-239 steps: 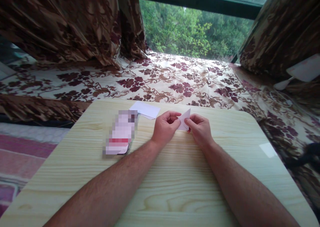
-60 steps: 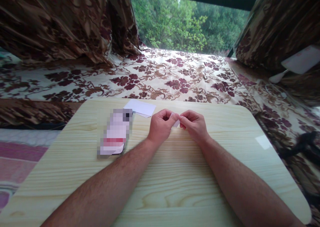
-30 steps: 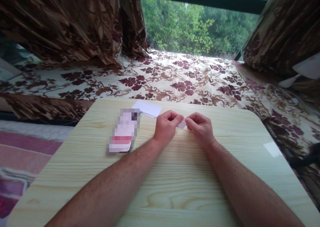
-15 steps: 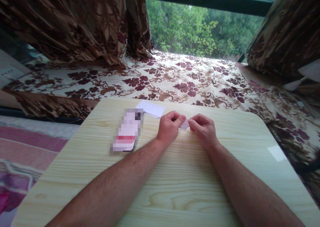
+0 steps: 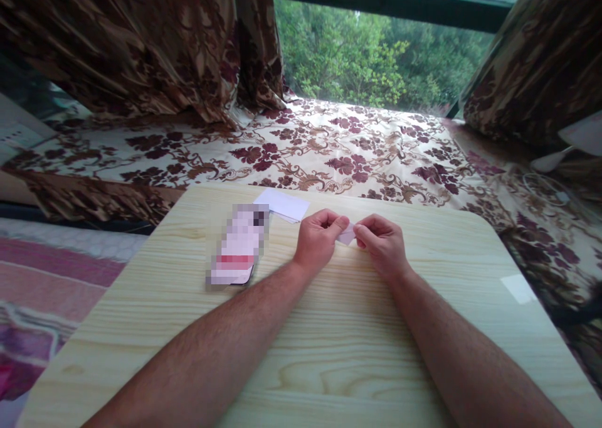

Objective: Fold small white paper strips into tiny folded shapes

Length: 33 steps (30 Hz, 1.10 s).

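A small piece of white paper (image 5: 347, 235) is held between my two hands above the wooden table. My left hand (image 5: 319, 235) pinches its left side, thumb on top. My right hand (image 5: 384, 240) grips the right side between thumb and forefinger. Parts of the paper are hidden behind the fingers. Just beyond my left hand lie white paper sheets (image 5: 285, 204), slightly fanned. Left of them is a blurred-out object (image 5: 239, 243) shaped like a phone, pale with a red band, its near corner dark-edged.
The light wooden table (image 5: 329, 353) has rounded far corners. A white patch (image 5: 518, 288) shows near its right edge. Behind stands a ledge with floral cloth (image 5: 352, 139), below a window between curtains (image 5: 188, 45). A white cable (image 5: 545, 183) lies at right; striped bedding (image 5: 47, 265) at left.
Hardly anything differs. Both hands keep their pinch on the small paper, which looks slightly shifted between the fingers; the whole view has moved by a few pixels.
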Motion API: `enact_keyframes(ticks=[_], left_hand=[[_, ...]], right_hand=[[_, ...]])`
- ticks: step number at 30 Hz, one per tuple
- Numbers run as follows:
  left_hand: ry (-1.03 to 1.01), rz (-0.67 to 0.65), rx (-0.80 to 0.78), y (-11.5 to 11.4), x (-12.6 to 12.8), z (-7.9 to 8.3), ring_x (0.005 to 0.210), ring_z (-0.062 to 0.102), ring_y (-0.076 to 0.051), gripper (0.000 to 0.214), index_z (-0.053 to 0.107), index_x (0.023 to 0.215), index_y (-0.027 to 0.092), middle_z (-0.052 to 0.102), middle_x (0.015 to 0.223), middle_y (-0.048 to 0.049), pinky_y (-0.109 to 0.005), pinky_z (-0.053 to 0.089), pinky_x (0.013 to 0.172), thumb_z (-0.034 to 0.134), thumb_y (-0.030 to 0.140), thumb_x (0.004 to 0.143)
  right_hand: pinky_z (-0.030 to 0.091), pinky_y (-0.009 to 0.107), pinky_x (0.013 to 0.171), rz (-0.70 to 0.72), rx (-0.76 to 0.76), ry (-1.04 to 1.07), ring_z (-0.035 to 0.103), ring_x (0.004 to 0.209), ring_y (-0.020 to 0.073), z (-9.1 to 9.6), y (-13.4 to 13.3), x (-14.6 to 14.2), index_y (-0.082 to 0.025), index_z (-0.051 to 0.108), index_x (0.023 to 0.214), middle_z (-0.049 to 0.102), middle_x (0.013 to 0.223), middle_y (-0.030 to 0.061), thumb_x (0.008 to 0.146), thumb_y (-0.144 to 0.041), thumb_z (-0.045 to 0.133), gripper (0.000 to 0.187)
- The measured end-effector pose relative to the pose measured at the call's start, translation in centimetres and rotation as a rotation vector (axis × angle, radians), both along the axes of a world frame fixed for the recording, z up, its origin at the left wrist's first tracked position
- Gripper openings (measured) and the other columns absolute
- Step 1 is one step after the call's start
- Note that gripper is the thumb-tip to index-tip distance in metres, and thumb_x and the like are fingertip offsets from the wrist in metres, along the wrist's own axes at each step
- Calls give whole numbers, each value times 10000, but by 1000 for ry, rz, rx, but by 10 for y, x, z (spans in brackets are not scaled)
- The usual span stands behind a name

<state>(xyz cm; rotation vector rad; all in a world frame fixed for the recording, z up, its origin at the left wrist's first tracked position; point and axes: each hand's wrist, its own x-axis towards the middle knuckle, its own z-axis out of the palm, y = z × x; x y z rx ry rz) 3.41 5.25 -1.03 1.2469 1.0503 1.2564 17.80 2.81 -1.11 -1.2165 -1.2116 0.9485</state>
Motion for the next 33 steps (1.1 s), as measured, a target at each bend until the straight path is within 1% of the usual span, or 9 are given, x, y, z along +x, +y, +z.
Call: enact_keyframes(ticks=[4,10,16,22,25,33], left_hand=[[39,19,36,-1,0,0,579,474,-105,305,659,674,159,576,607,16,-237,375,547,696,443,780],[54,29,14,-1,0,-2,557,457,-100,313,632,648,159,554,581,22,-231,356,522,696,435,780],[49,32,15,0,0,-3,570,487,-107,328,657,679,155,591,606,11,-234,379,535,691,465,781],[66,15,38,-1,0,-2,606,535,-121,330,704,743,156,646,661,-7,-241,416,569,690,483,783],[86,29,36,-1,0,-3,601,534,-121,323,698,722,156,642,648,-6,-240,412,565,690,474,783],[70,51,13,2,1,-5,580,505,-113,301,667,684,158,609,612,7,-235,387,547,706,445,768]], right_hand=[[349,247,480,-9,-4,11,464,480,101,1,0,0,-182,620,659,560,523,-30,776,-287,689,172],[345,247,474,-12,-7,2,462,476,100,2,0,-1,-180,619,651,562,520,-29,769,-278,689,169],[348,247,475,-10,-4,4,466,476,101,0,0,0,-182,616,659,565,523,-27,773,-299,689,179],[339,242,466,-22,4,74,460,464,97,-4,2,2,-187,615,669,555,511,-35,784,-288,690,171],[333,240,460,-30,5,101,452,455,93,-6,3,2,-188,610,664,554,510,-37,781,-286,694,174],[347,239,473,-24,3,60,465,472,97,-3,3,2,-181,614,661,563,519,-32,771,-296,691,177]])
